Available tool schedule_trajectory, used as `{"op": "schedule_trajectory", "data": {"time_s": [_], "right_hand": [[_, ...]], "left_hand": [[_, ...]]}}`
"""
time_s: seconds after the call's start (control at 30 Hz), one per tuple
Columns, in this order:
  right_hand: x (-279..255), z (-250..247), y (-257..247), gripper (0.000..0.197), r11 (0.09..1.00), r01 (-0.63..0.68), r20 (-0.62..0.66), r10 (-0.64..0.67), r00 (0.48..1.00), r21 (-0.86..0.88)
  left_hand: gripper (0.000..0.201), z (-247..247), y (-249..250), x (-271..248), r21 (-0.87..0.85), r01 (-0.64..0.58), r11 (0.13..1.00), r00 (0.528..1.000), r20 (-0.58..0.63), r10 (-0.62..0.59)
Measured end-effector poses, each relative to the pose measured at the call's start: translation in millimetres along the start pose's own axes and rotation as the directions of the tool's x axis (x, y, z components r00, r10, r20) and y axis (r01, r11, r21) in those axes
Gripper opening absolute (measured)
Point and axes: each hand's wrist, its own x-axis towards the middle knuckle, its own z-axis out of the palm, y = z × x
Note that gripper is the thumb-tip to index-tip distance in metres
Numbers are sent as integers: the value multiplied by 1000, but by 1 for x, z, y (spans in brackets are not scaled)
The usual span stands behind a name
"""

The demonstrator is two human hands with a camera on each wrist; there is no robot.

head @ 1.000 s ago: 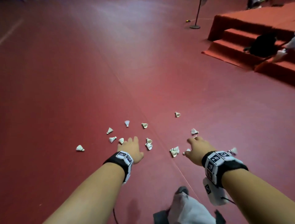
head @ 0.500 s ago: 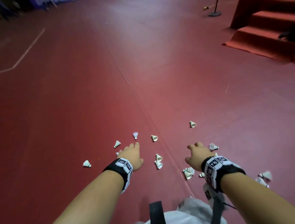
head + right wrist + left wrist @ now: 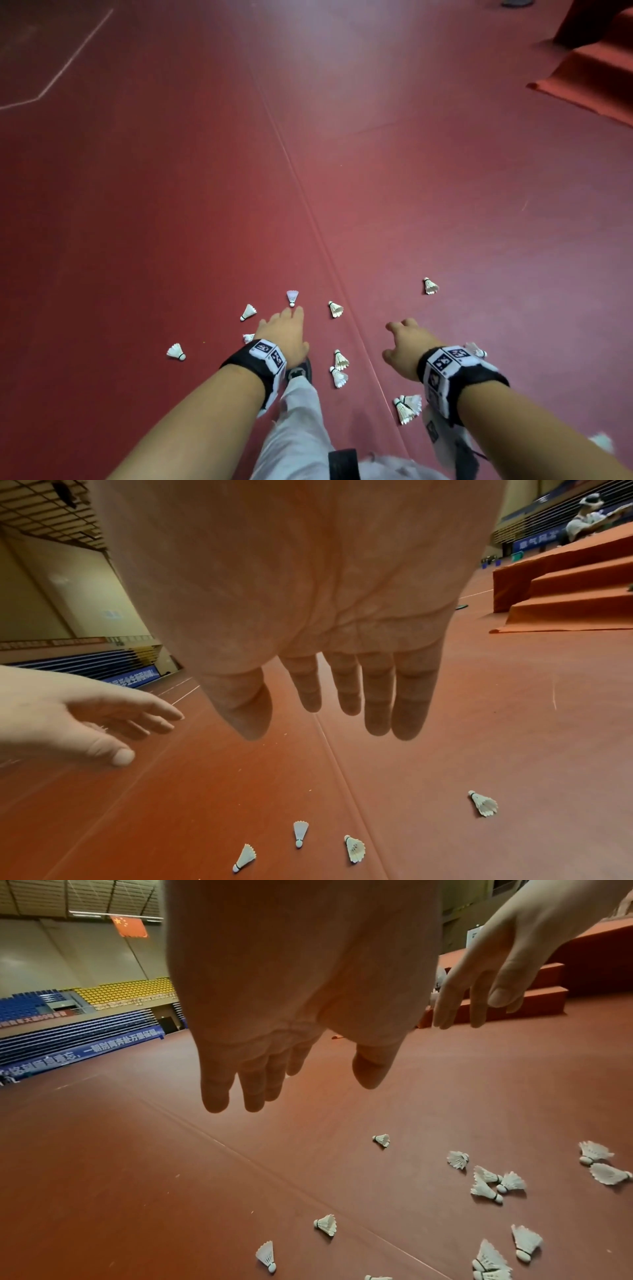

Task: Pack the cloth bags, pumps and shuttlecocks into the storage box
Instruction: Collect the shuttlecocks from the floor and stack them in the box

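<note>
Both hands (image 3: 284,337) (image 3: 407,346) open, empty, above shuttlecocks (image 3: 339,368).

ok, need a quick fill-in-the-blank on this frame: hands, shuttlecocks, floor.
1. Both the left hand and the right hand hold ____.
2. The shuttlecocks lie scattered on the ____ floor.
3. The lone far shuttlecock lies nearer the ____ hand.

Missing words: nothing; red; right

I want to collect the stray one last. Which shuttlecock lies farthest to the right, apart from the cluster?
The lone shuttlecock right of the floor seam, ahead of the right hand; the others cluster nearer the hands.
</note>
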Motion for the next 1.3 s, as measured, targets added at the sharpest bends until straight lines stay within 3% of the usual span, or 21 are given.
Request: {"op": "schedule_trajectory", "data": {"time_s": [0.13,0.3,0.43,0.53,0.67,0.8,0.9,0.97,1.07,1.13,1.2,1.3], "right_hand": [[54,-22,-11,63,999,-33,44,33,998,15],[122,-51,-25,59,979,-177,92,168,982,104],[202,-25,-25,54,953,-255,209,219,953,164],[285,37,-10,47,902,-360,318,277,907,238],[385,164,15,40,795,-494,466,309,829,352],[463,298,44,32,673,-625,574,349,740,397],[506,382,54,42,570,-719,647,381,660,397],[536,430,55,46,475,-754,650,403,645,454],[571,469,52,42,257,-776,669,397,629,577],[583,478,51,36,111,-785,693,406,596,609],[585,481,52,34,43,-786,707,408,578,617],[575,463,55,23,30,-717,656,378,653,696]], "left_hand": [[70,-25,-15,77,-1,-16,1000,999,48,16],[69,-51,-31,169,-3,-108,994,987,117,108],[56,-22,-40,259,-44,-140,989,962,232,146],[55,43,-44,337,-48,-105,993,933,340,115],[57,161,-36,442,20,-122,992,884,456,100],[49,281,-14,538,94,-278,956,859,470,204],[48,355,9,588,123,-354,927,840,477,257],[52,396,24,614,140,-366,920,834,488,258],[69,438,37,646,222,-366,904,857,459,234],[77,451,36,658,238,-302,923,890,417,184],[81,452,36,661,238,-294,926,912,359,197],[84,434,37,657,264,-322,909,927,285,245]]}}
